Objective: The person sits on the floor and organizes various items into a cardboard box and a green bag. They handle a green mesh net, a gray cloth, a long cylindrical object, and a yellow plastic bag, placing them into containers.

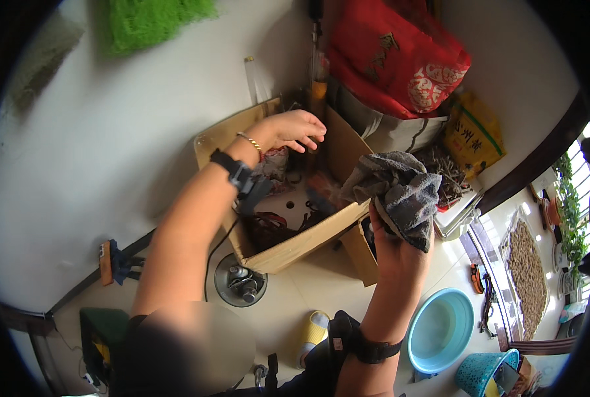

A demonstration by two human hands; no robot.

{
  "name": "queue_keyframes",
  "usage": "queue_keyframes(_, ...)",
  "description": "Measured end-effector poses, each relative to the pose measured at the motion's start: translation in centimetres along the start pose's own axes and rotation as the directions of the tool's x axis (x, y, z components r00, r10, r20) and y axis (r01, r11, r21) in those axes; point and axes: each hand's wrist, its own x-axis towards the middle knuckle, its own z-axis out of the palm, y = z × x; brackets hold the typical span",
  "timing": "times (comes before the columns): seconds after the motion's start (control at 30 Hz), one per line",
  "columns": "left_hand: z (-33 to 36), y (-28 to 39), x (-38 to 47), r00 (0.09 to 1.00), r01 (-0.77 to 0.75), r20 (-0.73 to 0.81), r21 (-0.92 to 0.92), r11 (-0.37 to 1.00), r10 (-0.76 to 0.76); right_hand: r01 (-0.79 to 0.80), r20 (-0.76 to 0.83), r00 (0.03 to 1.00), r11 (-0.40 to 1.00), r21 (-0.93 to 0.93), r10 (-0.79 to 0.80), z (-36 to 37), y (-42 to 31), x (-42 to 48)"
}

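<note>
My left hand (295, 130) reaches over a cardboard box (285, 248), its fingers apart and holding nothing. Inside the box are plastic-wrapped items (275, 164), dark red straps or cords (272, 221) and a pale surface with a round hole. Bunched in my right hand (394, 243) is a grey and black striped cloth (399, 191), held up beside the box's right corner. The cloth covers most of my right fingers.
A red bag (399, 54) rests on a container behind the box, near a yellow bag (473, 134). On the floor stand a light-blue basin (441, 330), a teal basket (483, 372) and a round dish of metal parts (240, 280). A green stool (101, 322) is at lower left.
</note>
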Motion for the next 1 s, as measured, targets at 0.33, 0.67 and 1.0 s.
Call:
queue_keyframes(0.33,-0.6,4.7,-35.2,0.962,-0.193,-0.130,0.297,0.935,0.239,0.014,0.110,0.994,0.996,-0.083,-0.004,0.3,0.4,-4.2)
queue_keyframes(0.67,9.0,7.7,-74.3,0.509,0.472,-0.836,0.470,0.746,0.205,-0.250,0.276,0.906,0.933,-0.260,0.319,-0.9,6.2,-2.9)
queue_keyframes(1.0,16.3,-19.2,-95.0,0.392,0.349,-0.894,-0.076,0.934,-0.219,-0.335,0.213,0.877,0.865,-0.374,0.431,3.0,11.5,-7.6)
